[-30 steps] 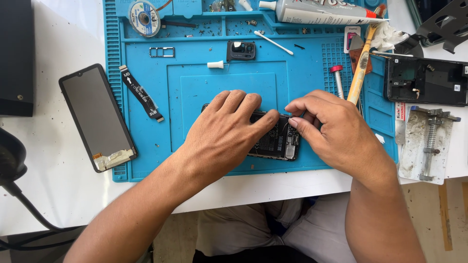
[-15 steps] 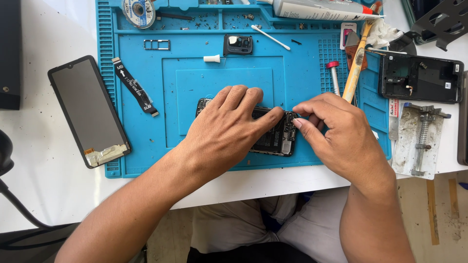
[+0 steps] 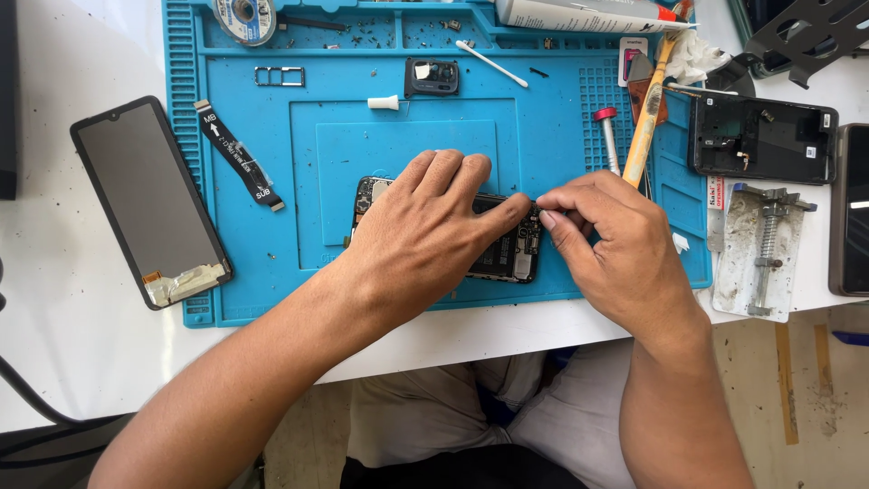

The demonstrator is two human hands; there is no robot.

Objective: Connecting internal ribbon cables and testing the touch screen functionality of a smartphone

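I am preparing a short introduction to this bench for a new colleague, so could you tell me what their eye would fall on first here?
First, the two hands at the centre: the left hand lies flat over an opened phone with its boards bare, while the right hand pinches at its right end. All of it sits on a bright blue work mat. To the left, on the white table, lies a detached dark screen panel.

Left hand [image 3: 425, 240] flat over opened phone [image 3: 507, 254] on blue mat [image 3: 272, 272]; right hand [image 3: 615, 249] pinching at its upper right edge.
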